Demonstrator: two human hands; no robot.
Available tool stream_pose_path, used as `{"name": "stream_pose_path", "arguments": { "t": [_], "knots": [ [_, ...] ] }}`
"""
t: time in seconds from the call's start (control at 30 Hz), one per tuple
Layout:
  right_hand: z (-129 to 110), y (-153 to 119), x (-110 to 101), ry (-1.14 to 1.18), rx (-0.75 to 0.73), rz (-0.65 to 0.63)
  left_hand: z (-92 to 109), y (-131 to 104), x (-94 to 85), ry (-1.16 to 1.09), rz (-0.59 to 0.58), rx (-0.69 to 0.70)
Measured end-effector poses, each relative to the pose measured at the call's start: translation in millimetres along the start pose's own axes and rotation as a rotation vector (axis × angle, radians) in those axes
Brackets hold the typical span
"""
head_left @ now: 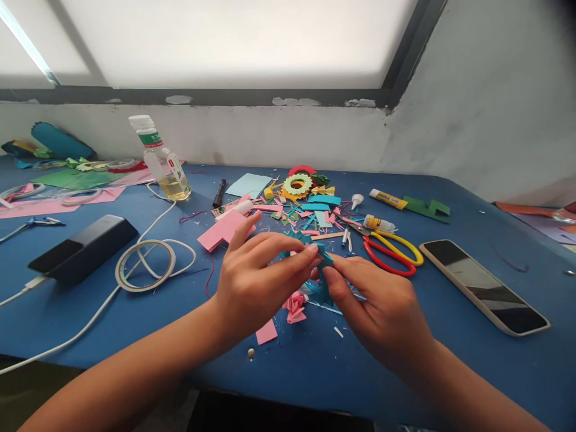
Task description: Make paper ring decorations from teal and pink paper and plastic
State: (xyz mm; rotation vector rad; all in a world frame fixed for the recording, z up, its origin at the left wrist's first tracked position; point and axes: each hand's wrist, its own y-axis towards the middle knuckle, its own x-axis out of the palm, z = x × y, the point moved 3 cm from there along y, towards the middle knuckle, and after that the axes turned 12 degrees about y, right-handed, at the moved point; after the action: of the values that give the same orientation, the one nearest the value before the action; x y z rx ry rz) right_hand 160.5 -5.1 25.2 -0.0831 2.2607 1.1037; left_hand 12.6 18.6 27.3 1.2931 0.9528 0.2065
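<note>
Between my two hands is a teal folded paper piece (pixel 324 277) with a zigzag edge, held above the table. My left hand (pixel 261 273) pinches its upper edge with thumb and fingertips, the little finger raised. From the right side, my right hand (pixel 378 300) grips the same paper between thumb and index finger. Part of the paper is hidden behind the fingers. Just below lies a crumpled pink paper flower (pixel 295 307), with a flat pink paper piece (pixel 267 332) near it.
Paper scraps (pixel 310 216) and ring-shaped paper pieces (pixel 297 183) lie beyond my hands. Scissors (pixel 396 252) and a phone (pixel 486 287) are at right. A tape roll (pixel 144 266), a cable, a dark boxy device (pixel 83 249) and a bottle (pixel 162 162) stand left on the blue table (pixel 189 336).
</note>
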Motion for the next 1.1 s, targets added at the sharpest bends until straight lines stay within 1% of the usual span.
{"name": "stream_pose_path", "arguments": {
  "t": [0.1, 0.2, 0.5, 0.87, 1.1],
  "knots": [
    [0.4, -0.4, 0.5, -0.031, -0.045, 0.011, 0.2, -1.4, 2.0, -0.029, -0.009, -0.006],
    [0.2, -0.7, 0.7, -0.038, -0.066, 0.007, 0.7, -2.4, 2.8, -0.043, 0.006, 0.001],
    [-2.1, -0.2, 1.5, -0.034, -0.067, 0.002, 1.0, -1.5, 1.9, -0.022, 0.022, 0.046],
    [-3.7, -1.6, 1.0, -0.021, -0.074, 0.000, 3.2, 4.3, 0.1, -0.073, 0.011, -0.015],
    [-6.1, -1.9, 0.0, -0.021, -0.089, 0.004, 4.2, -1.1, -1.9, -0.015, 0.028, 0.080]
  ]
}}
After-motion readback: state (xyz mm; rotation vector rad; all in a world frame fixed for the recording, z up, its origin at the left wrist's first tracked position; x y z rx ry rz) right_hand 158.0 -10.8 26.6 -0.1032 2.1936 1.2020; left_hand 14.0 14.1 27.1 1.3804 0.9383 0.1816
